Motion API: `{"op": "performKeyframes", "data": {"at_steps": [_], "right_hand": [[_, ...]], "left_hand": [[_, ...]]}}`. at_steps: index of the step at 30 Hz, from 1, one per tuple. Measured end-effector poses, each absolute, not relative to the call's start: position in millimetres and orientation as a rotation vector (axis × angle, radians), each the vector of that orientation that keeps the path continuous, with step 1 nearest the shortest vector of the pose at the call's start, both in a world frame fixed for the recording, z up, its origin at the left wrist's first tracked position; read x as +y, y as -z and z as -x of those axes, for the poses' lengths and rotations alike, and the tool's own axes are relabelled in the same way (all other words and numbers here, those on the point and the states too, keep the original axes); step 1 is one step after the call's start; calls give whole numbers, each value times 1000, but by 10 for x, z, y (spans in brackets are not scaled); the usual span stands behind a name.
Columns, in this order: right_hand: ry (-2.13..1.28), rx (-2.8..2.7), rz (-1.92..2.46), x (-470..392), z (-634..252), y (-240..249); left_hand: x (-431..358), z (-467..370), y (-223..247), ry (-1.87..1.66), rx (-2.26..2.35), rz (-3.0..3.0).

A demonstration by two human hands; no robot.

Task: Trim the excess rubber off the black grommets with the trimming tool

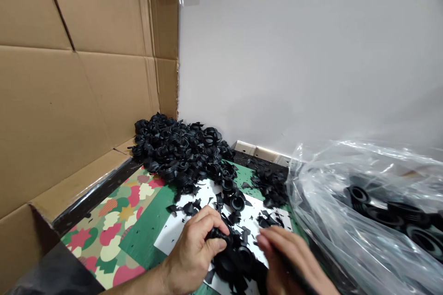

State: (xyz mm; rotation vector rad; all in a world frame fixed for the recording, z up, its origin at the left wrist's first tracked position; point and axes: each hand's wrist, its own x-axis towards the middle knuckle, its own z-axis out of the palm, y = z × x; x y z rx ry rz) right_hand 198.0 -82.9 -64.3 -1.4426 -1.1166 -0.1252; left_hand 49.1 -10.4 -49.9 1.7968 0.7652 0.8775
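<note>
Brown corrugated cardboard panels [86, 92] stand at our far left, beside a flat sheet printed with coloured shapes [107, 235]. Next to it lies a white rectangular sheet [169, 238], and behind that a heap of black, ribbed, rubber-like pieces [180, 147].

Our left hand [195, 249] is over the white sheet, its thumb and index finger pinching a small black rounded part [217, 234]. We judge this part light, soft and springy, unlikely to break; its dull surface should not slip. We recommend holding it by the thicker body, since thin edges would fold under pressure. Loose black fragments [245, 256] lie just beside it.

Our right hand [294, 253] is blurred: its fingers lie together, near a dark slender rod [297, 276], but we cannot tell how firmly they grip it. At far right, a clear plastic bag [321, 221] contains black rings [358, 195].
</note>
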Motion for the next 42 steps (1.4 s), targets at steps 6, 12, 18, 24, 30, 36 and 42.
{"op": "performKeyframes", "data": {"at_steps": [6, 12, 18, 24, 30, 36, 42], "right_hand": [[-232, -760, 1439, -773, -2135, 663], [-600, -635, 1331, -771, -2089, 703], [-622, -659, 1249, -767, -2106, 718], [-676, -619, 1218, -772, -2084, 684], [-649, -642, 1281, -771, -2129, 723], [-862, -725, 1366, -763, -2056, 622], [-1141, -685, 1369, -717, -1805, 538]], "left_hand": [[-88, -496, 486, -875, 754, -1764], [-77, -490, 496, -891, 780, -1724], [-78, -484, 493, -884, 792, -1700], [-68, -491, 511, -881, 817, -1687], [-76, -491, 495, -894, 839, -1714], [-76, -494, 490, -934, 831, -1726], [-81, -505, 499, -936, 799, -1693]]}}
